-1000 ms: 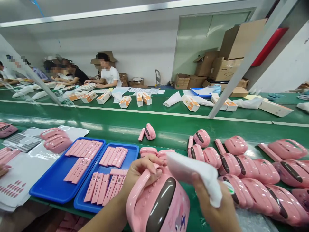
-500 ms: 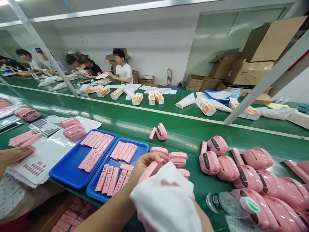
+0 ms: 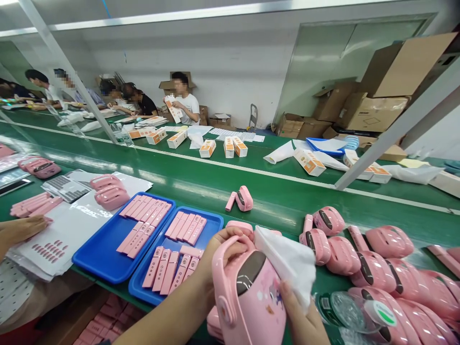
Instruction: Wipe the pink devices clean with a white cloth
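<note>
Blue trays [image 3: 97,261] lie at 9 o'clock. At 6 o'clock the left hand [image 3: 219,251] has its fingers clenched on the pink device [image 3: 258,297], while the right hand [image 3: 304,323] pinches a white cloth [image 3: 291,258] against it. Wiping seems midway, and a pile [image 3: 373,268] lies at 3 o'clock.

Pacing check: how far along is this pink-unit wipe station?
Looks done: one lone pink unit out on the green belt. In hand: left hand grips a pink unit by its handle, right hand holds a white cloth at its top. Left: the pile of pink units at right, probably unwiped.
</note>
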Demonstrator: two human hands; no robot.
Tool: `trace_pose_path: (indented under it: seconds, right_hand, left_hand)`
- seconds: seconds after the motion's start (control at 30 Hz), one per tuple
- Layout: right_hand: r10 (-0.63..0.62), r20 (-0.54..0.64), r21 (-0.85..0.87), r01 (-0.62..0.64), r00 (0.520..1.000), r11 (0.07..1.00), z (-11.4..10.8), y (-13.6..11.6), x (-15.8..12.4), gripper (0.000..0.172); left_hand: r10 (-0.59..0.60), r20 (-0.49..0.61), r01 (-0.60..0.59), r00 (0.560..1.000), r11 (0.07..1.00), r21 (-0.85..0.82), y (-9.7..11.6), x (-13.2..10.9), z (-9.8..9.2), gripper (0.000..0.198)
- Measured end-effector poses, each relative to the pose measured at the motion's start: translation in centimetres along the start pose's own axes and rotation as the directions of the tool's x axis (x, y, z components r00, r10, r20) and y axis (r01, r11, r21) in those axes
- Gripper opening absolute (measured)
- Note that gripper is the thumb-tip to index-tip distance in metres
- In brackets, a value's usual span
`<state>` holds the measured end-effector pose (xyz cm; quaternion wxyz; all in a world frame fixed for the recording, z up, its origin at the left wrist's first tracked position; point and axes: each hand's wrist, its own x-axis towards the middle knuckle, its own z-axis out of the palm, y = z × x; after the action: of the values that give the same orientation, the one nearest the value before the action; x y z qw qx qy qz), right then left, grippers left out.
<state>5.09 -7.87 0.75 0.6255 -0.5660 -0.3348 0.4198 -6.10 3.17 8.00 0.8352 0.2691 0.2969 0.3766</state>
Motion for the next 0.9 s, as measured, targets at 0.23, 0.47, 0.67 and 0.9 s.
trace_pose_path:
  seconds: [0.23, 0.47, 0.67, 0.9]
  right_hand:
    - [0.404, -0.005, 0.745, -0.266, 0.915, 0.612, 2.5, -1.0, -0.5, 0.031]
    - [0.471, 0.042, 0.796, -0.314, 0.881, 0.518, 2.0, -2.0, 0.8, 0.032]
    - [0.298, -0.227, 0.443, -0.174, 0.927, 0.879, 1.0, 0.1, 1.9, 0.042]
    - [-0.095, -0.388, -0.002, 0.102, 0.917, 0.995, 0.9, 1.4, 1.4, 0.038]
  left_hand:
    - [-0.042, -0.030, 0.042, 0.999, 0.999, 0.011, -0.8, 0.6, 0.6, 0.017]
    - [-0.050, -0.107, 0.037, 0.993, 0.991, -0.125, -2.0, 0.1, -0.8, 0.015]
    - [-0.130, -0.048, 0.117, 0.990, 0.969, -0.216, -3.6, -1.9, -0.8, 0.039]
    - [-0.371, -0.121, 0.316, 0.921, 0.890, -0.327, -3.9, -0.6, 0.6, 0.058]
